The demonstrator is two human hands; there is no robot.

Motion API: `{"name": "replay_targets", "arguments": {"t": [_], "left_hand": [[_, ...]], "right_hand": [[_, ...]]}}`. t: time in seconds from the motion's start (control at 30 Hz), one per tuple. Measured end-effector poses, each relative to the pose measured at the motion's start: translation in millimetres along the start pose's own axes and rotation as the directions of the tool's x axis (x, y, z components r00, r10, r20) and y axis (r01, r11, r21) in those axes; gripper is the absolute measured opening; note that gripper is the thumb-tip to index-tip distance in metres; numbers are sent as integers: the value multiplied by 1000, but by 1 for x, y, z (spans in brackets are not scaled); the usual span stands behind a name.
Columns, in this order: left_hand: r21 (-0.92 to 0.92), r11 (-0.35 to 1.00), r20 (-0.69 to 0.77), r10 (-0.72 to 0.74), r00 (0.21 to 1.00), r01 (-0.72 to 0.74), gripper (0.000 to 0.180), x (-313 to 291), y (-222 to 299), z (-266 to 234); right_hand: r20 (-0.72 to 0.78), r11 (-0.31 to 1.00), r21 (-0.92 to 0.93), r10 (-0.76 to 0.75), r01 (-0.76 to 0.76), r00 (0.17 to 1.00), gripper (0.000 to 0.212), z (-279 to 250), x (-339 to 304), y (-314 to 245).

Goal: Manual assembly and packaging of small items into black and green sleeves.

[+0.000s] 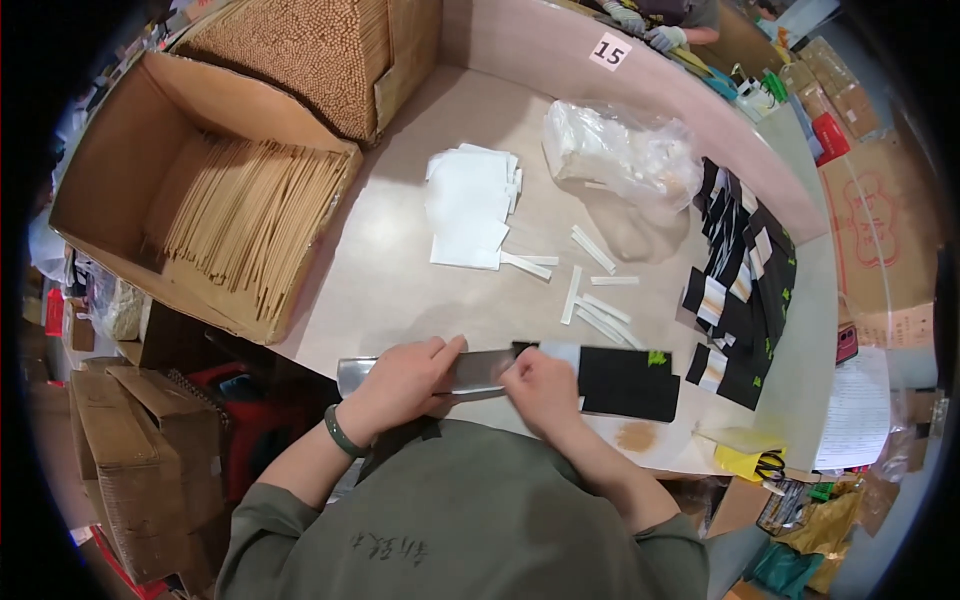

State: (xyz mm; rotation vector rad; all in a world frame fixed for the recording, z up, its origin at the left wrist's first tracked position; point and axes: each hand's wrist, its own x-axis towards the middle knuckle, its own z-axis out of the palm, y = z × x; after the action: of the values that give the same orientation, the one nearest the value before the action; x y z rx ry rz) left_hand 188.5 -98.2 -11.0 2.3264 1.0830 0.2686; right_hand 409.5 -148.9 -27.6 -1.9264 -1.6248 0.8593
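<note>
My left hand (400, 382) presses on a flat metal plate (478, 368) at the table's near edge. Right beside it, my right hand (540, 388) pinches the left end of a long black paper sleeve (625, 382) with a white band and a green mark. The sleeve's end lies over the plate. Several loose white paper strips (598, 300) lie just beyond my hands.
An open cardboard box (130, 150) of thin wooden sticks stands at the left, a taller block of sticks (310, 50) behind it. White sheets (470, 205), a clear plastic bag (620, 150) and a pile of black sleeves (745, 270) sit farther out. Another person's gloved hands (645, 25) work beyond the partition.
</note>
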Motion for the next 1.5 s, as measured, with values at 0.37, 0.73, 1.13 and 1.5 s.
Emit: {"name": "replay_targets", "arguments": {"t": [0.37, 0.73, 1.13, 1.5], "left_hand": [[-40, 946, -127, 316, 940, -323, 62, 21, -13, -25], [60, 794, -463, -515, 721, 605, 20, -44, -177, -114], [253, 776, -359, -479, 801, 578, 12, -41, -183, -116], [-442, 892, -777, -434, 456, 95, 14, -40, -94, -40]], "right_hand": [[72, 976, -151, -149, 159, 986, 19, -32, 121, 13], [7, 959, -30, -280, 281, 960, 10, -33, 155, -31], [10, 966, -181, -185, 184, 983, 16, -32, 122, -42], [124, 877, -151, -441, 456, 889, 11, 17, 9, -28]]}}
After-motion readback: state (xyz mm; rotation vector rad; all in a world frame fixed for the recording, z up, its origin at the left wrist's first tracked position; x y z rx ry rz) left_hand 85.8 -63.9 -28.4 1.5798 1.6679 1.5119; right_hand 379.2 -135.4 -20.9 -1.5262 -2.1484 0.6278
